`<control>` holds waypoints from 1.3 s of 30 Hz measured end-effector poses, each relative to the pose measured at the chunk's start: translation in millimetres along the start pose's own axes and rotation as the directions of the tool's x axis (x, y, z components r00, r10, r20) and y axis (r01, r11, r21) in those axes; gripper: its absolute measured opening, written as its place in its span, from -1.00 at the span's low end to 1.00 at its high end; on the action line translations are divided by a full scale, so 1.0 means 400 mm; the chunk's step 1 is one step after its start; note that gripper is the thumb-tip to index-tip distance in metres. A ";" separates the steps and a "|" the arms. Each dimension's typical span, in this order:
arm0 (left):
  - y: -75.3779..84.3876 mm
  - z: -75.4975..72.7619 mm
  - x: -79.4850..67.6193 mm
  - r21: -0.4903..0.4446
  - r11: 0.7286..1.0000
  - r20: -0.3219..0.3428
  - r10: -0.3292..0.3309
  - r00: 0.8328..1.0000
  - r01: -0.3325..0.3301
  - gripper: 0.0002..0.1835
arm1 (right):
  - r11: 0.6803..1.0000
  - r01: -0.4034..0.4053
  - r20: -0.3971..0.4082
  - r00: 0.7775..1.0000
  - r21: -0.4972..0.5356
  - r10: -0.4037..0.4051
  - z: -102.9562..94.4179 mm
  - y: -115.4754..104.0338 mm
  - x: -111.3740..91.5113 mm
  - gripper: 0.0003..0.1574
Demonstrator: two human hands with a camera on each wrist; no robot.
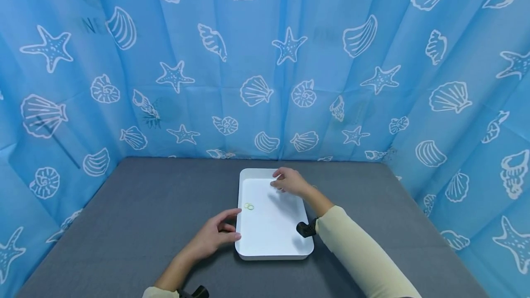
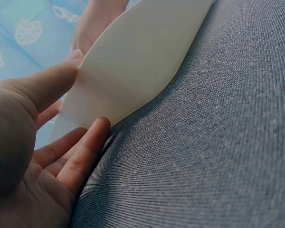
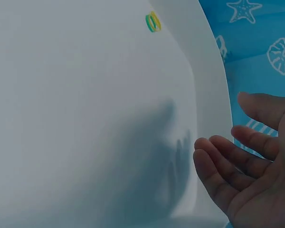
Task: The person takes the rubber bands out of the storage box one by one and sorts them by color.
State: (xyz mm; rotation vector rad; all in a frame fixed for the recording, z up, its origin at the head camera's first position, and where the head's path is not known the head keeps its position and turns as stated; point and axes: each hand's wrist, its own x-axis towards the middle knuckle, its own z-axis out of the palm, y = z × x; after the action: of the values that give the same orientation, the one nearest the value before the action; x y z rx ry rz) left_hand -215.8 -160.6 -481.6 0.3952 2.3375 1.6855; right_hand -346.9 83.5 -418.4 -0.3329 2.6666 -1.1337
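Observation:
A shallow white tray (image 1: 271, 238) lies lengthwise on the grey cloth. Inside it, near its left wall, are two small thin rings (image 1: 249, 206), one green and one yellow in the right wrist view, close together. My left hand (image 1: 215, 235) is at the tray's left side, thumb and fingers spread apart, tips touching the outer wall; the left wrist view shows the thumb at the rim and a finger low down. Over the tray's far right part hovers my right hand (image 1: 290, 181), fingers loosely bent. The right wrist view shows nothing between its fingers.
Grey cloth (image 1: 165, 206) covers the table around the tray. A blue curtain (image 1: 265, 118) with white shells and starfish hangs behind and along both sides. Just right of the tray, partly behind my right wrist, is a tiny pale curved thing (image 1: 315, 186), too small to identify.

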 end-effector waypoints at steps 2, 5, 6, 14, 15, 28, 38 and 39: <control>0.001 0.000 0.000 -0.002 1.000 0.001 -0.005 1.000 0.005 -0.35 | 1.000 0.023 0.037 0.999 0.003 -0.023 0.008 -0.003 0.000 -0.55; 0.002 0.000 0.001 -0.006 1.000 0.002 -0.001 1.000 0.001 -0.35 | 0.997 0.069 0.095 0.993 0.028 -0.071 0.022 -0.002 0.004 -0.56; 0.001 0.000 0.001 -0.006 1.000 0.002 -0.001 1.000 0.001 -0.35 | 0.996 0.081 0.115 0.990 0.040 -0.085 0.027 0.000 0.005 -0.57; -0.002 0.002 0.004 -0.005 1.000 0.004 -0.006 1.000 0.006 -0.35 | 0.973 0.162 0.234 0.952 0.167 -0.199 0.067 0.020 0.018 -0.61; -0.002 0.002 0.004 -0.005 1.000 0.004 -0.006 1.000 0.006 -0.35 | 0.971 0.168 0.241 0.948 0.173 -0.207 0.070 0.019 0.018 -0.61; -0.005 0.000 0.004 -0.002 1.000 0.004 -0.003 1.000 0.003 -0.34 | 0.965 0.255 0.313 0.913 0.067 -0.263 0.112 0.005 0.022 -0.73; 0.060 -0.008 -0.022 -0.035 0.999 0.029 0.003 1.000 -0.002 -0.36 | 0.930 0.360 0.347 0.885 -0.081 -0.312 0.121 -0.008 0.021 -0.75; 0.065 -0.009 -0.025 -0.028 1.000 0.031 0.004 1.000 -0.003 -0.36 | 0.927 0.364 0.347 0.884 -0.093 -0.313 0.123 -0.009 0.021 -0.75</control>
State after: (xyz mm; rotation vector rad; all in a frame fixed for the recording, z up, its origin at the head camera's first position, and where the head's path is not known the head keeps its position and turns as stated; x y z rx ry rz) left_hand -205.7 -159.3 -455.4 0.4170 2.2899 1.6996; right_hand -340.1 45.1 -450.1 -0.9631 2.4576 -0.8570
